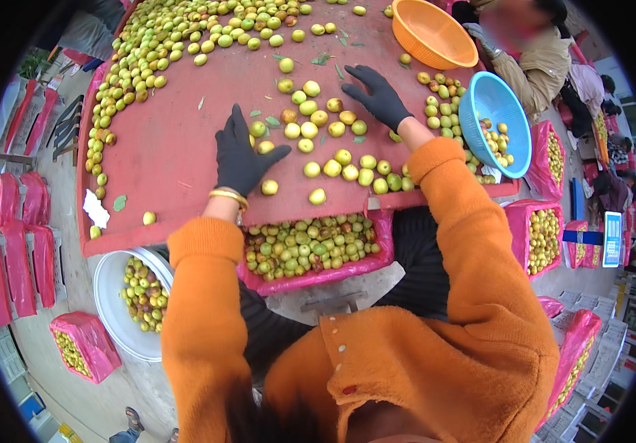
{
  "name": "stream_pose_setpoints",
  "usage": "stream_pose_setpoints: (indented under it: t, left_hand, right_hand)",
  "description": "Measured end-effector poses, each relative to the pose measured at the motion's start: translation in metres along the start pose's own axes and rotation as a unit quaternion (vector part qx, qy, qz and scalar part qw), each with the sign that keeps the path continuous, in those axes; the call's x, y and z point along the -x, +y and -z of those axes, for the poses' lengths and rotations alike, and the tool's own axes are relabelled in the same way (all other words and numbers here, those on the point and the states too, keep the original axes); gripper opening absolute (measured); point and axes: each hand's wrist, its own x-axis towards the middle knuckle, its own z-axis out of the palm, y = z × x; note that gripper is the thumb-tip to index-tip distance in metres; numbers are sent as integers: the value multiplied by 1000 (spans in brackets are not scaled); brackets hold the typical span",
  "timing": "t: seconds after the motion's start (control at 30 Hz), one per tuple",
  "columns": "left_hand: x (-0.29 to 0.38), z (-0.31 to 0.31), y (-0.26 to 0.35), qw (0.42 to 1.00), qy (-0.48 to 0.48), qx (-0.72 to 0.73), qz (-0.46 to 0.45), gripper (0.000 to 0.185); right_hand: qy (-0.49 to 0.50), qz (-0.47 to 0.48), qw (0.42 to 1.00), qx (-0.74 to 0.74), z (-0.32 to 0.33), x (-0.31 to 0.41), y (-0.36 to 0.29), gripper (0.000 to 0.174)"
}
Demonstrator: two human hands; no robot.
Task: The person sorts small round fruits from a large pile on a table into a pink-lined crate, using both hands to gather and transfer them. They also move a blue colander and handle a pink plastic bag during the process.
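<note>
My left hand (246,152), in a black glove, lies on the red sorting table (185,138) with its fingers apart, beside a few green-yellow jujubes (265,147). My right hand (376,97), gloved alike, is spread at the upper right of a loose group of jujubes (309,130); no fruit shows in it. Between and below the hands, more jujubes lie scattered near the table's front edge. Under that edge, a crate lined with pink plastic (318,278) holds many jujubes. What lies under either palm is hidden.
A large jujube pile (174,39) covers the table's far left. An orange basket (434,33) and a tilted blue basket (498,111) with jujubes stand at right, near a co-worker (534,66). A white tub (124,299) sits lower left. Pink-lined crates (534,235) surround the table.
</note>
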Motion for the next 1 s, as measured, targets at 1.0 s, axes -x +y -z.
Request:
stream_pose_setpoints:
  t: [1.0]
  left_hand:
    - [196,-15,36,977,-28,2,-211,78]
  right_hand:
    - [38,266,963,25,-78,242,-176,38]
